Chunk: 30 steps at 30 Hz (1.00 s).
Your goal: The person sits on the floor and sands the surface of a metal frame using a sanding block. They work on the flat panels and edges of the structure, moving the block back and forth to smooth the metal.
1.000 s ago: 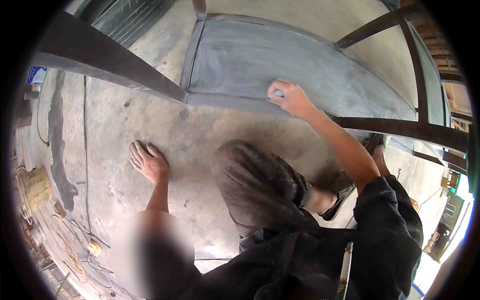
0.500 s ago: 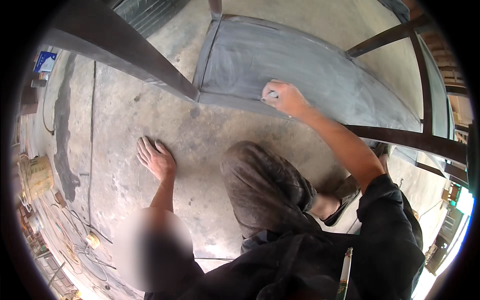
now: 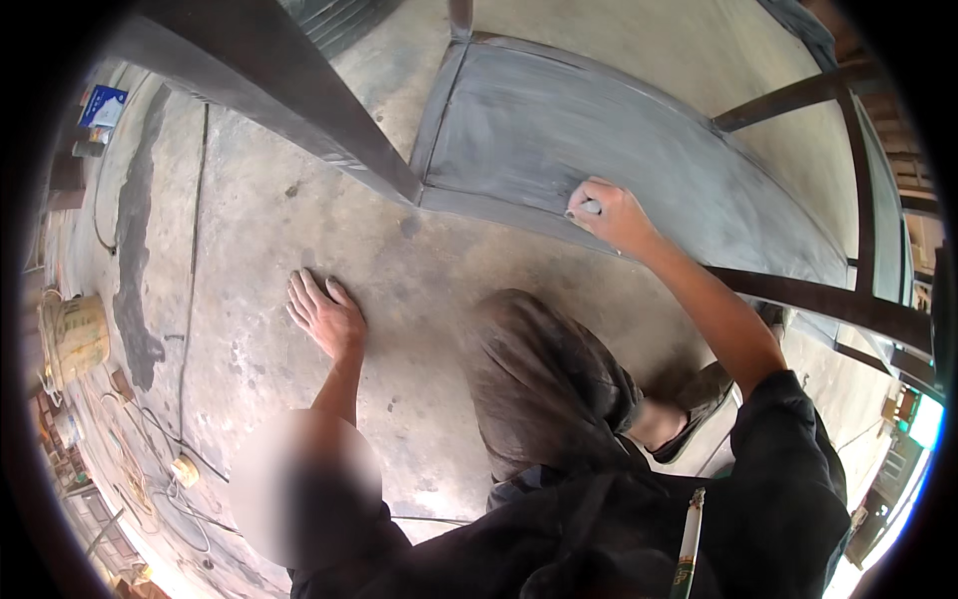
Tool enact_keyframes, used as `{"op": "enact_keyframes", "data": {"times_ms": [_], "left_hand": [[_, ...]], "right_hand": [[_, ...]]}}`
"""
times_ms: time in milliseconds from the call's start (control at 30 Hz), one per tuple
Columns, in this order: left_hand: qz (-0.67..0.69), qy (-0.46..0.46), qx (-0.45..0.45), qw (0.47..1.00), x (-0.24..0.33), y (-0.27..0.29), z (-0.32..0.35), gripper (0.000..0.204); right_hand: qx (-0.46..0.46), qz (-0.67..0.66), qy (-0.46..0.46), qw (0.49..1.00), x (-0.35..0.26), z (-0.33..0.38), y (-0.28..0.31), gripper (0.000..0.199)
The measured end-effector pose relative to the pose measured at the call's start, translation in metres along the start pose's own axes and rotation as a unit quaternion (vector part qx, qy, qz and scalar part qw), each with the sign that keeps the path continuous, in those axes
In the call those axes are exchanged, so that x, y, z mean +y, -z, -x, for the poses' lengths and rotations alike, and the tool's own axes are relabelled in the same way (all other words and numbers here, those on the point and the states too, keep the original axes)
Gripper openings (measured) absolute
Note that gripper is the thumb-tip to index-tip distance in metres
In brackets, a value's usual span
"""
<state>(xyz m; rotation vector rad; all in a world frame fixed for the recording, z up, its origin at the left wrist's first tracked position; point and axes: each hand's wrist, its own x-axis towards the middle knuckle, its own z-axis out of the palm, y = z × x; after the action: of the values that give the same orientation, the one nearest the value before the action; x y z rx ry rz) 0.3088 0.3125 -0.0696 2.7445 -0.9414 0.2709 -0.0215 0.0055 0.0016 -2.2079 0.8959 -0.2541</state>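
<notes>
Gripping a small grey pad [image 3: 587, 209], the right hand [image 3: 617, 215] presses it against the near edge of the grey metal panel [image 3: 599, 130], far and right on the floor. The left hand [image 3: 325, 314] lies flat on the concrete [image 3: 259, 220], fingers spread, holding nothing. At the far left stands a tan bucket [image 3: 72, 337]; its contents cannot be seen.
</notes>
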Motion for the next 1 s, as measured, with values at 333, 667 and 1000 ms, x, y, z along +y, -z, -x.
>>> {"op": "enact_keyframes", "data": {"times_ms": [333, 667, 1000], "left_hand": [[0.01, 0.004, -0.011, 1.0, 0.001, 0.004, 0.003, 0.055], [0.017, 0.002, -0.008, 1.0, 0.004, 0.003, 0.002, 0.056], [0.018, 0.001, -0.001, 1.0, 0.004, 0.006, 0.002, 0.055]], "right_hand": [[-0.002, 0.027, 0.007, 1.0, -0.041, -0.047, -0.039, 0.009], [-0.01, 0.025, -0.005, 1.0, -0.09, -0.091, -0.073, 0.007], [-0.019, 0.035, 0.019, 0.999, -0.102, -0.106, -0.084, 0.01]]}}
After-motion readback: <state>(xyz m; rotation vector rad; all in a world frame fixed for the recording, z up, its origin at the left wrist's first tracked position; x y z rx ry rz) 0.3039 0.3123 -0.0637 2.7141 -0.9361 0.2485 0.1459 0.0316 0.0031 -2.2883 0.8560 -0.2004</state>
